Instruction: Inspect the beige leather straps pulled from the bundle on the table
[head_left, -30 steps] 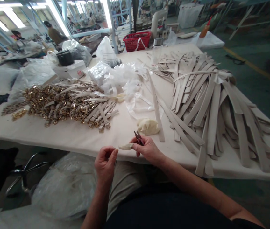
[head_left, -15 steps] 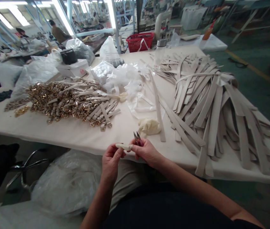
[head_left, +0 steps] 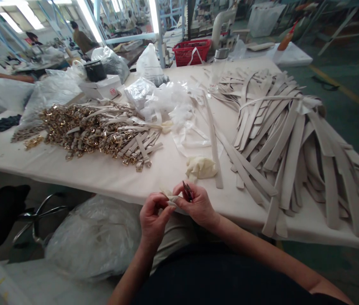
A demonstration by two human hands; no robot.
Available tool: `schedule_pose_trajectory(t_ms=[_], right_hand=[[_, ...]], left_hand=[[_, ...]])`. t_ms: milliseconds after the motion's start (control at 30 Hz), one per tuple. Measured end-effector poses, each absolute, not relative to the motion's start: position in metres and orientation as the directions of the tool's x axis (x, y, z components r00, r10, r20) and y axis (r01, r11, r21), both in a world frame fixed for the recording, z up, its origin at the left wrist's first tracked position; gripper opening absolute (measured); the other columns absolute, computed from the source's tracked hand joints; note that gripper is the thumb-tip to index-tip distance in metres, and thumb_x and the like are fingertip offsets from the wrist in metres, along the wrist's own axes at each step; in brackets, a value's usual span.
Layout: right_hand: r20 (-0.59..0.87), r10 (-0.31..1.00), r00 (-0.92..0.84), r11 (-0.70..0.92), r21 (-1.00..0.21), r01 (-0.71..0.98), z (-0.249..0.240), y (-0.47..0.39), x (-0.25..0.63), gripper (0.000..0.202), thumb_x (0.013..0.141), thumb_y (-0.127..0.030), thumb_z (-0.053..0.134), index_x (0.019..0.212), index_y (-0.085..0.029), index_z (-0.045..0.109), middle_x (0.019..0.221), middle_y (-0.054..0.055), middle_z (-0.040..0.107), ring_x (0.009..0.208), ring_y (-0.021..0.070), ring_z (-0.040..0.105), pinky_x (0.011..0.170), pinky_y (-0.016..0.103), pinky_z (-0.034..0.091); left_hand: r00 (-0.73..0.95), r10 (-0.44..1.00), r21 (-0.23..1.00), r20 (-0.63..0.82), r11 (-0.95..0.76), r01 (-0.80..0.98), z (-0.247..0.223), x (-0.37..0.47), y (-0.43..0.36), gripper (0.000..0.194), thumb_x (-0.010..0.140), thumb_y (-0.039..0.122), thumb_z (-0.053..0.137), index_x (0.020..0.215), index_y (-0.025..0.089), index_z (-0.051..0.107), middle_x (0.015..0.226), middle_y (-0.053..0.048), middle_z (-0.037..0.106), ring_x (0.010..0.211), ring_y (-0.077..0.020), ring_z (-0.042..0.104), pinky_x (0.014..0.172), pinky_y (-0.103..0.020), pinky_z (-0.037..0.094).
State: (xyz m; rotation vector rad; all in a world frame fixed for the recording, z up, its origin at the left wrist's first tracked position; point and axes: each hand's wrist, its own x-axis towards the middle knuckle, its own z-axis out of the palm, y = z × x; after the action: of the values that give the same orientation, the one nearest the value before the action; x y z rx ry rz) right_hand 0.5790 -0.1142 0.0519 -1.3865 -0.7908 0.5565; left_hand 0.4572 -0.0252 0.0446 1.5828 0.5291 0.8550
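At the table's near edge, my left hand [head_left: 156, 216] is closed, its fingertips pinching a small, thin cream-coloured piece [head_left: 173, 198]. I cannot make out exactly what the piece is. My right hand [head_left: 200, 207] pinches the other end of it between thumb and finger. Tucked in that same hand are dark-bladed thread snips [head_left: 187, 190], their tips pointing up and away from me; the handles are mostly hidden by the fingers. Just beyond lies a crumpled pale-yellow glove-like item [head_left: 201, 168], apart from both hands.
A heap of narrow beige straps with gold buckles [head_left: 97, 131] covers the left of the table. Wide beige straps [head_left: 271, 127] pile up on the right. Between them are clear plastic wrappings [head_left: 173, 103] and a glass bottle [head_left: 219, 70]. A person's arm [head_left: 4, 75] reaches in at far left.
The cream piece now sits bunched between my fingers, with a thin flap sticking up behind. My left hand has turned inward, and the snips' blades appear closer together. Another person's forearm has come in at left.
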Motion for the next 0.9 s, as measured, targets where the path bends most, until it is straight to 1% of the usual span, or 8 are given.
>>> schedule_pose_trajectory(t_ms=[67,167,267,400,533,633,733,900], right_hand=[[0.186,0.754,0.630,0.126,-0.982,0.140,0.054,-0.115,0.579,0.014,0.078,-0.030,0.069,0.072,-0.020,0.061,0.061,-0.005,0.046,0.052,0.0096,0.035,0.048,0.025,0.029],[0.207,0.760,0.616,0.127,-0.977,0.171,0.056,-0.117,0.579,0.012,0.080,-0.028,0.068,0.073,-0.020,0.064,0.060,-0.005,0.045,0.052,0.0097,0.035,0.049,0.025,0.030],[0.205,0.776,0.596,0.130,-0.977,0.167,0.056,-0.118,0.579,0.016,0.083,-0.032,0.067,0.074,-0.019,0.066,0.059,-0.005,0.045,0.053,0.0098,0.035,0.050,0.025,0.030],[0.215,0.782,0.585,0.161,-0.976,0.144,0.054,-0.119,0.580,0.022,0.083,-0.038,0.067,0.074,-0.018,0.066,0.061,-0.004,0.049,0.053,0.0099,0.036,0.049,0.024,0.030],[0.260,0.750,0.608,0.153,-0.963,0.223,0.053,-0.118,0.579,0.012,0.082,-0.025,0.067,0.073,-0.018,0.064,0.065,-0.003,0.055,0.051,0.0083,0.036,0.048,0.023,0.030],[0.286,0.709,0.644,0.163,-0.956,0.245,0.052,-0.116,0.576,0.009,0.077,-0.014,0.065,0.071,-0.019,0.060,0.077,-0.001,0.064,0.049,0.0062,0.035,0.045,0.021,0.030],[0.214,0.723,0.657,0.175,-0.976,0.125,0.050,-0.115,0.573,0.009,0.077,-0.015,0.063,0.072,-0.019,0.057,0.081,0.000,0.067,0.047,0.0054,0.035,0.042,0.021,0.028],[-0.033,0.814,0.580,0.157,-0.949,-0.274,0.042,-0.111,0.574,0.013,0.081,-0.030,0.062,0.076,-0.018,0.058,0.066,-0.004,0.059,0.041,0.0055,0.044,0.037,0.019,0.034]], left_hand=[[0.643,0.735,0.975,0.218,-0.186,-0.118,0.044,0.459,-0.025,0.015,0.074,0.022,0.078,0.073,0.021,0.063,0.072,0.002,0.054,0.066,-0.0127,0.050,0.062,-0.023,0.043],[0.657,0.719,0.973,0.228,-0.193,-0.127,0.044,0.459,-0.022,0.011,0.076,0.021,0.076,0.073,0.021,0.065,0.071,0.001,0.057,0.067,-0.0131,0.051,0.062,-0.024,0.043],[0.673,0.680,0.951,0.292,-0.280,-0.129,0.045,0.456,-0.018,0.005,0.079,0.019,0.073,0.076,0.020,0.069,0.073,0.000,0.062,0.070,-0.0145,0.056,0.064,-0.025,0.045],[0.679,0.612,0.891,0.406,-0.432,-0.143,0.048,0.454,-0.016,0.007,0.081,0.015,0.070,0.077,0.019,0.068,0.073,-0.001,0.062,0.069,-0.0143,0.057,0.064,-0.025,0.047],[0.635,0.604,0.838,0.481,-0.529,-0.132,0.050,0.455,-0.017,0.011,0.081,0.010,0.068,0.076,0.019,0.063,0.081,-0.001,0.062,0.074,-0.0144,0.058,0.067,-0.026,0.048],[0.604,0.608,0.806,0.515,-0.582,-0.102,0.049,0.457,-0.019,0.014,0.080,0.008,0.068,0.075,0.019,0.061,0.083,-0.001,0.062,0.073,-0.0130,0.057,0.065,-0.024,0.046],[0.603,0.624,0.816,0.497,-0.572,-0.080,0.046,0.458,-0.021,0.014,0.081,0.009,0.067,0.074,0.019,0.059,0.082,0.000,0.061,0.072,-0.0124,0.056,0.063,-0.023,0.045],[0.603,0.682,0.874,0.415,-0.483,-0.056,0.038,0.458,-0.022,0.013,0.083,0.011,0.063,0.075,0.019,0.056,0.083,0.000,0.059,0.068,-0.0120,0.054,0.059,-0.022,0.044]])
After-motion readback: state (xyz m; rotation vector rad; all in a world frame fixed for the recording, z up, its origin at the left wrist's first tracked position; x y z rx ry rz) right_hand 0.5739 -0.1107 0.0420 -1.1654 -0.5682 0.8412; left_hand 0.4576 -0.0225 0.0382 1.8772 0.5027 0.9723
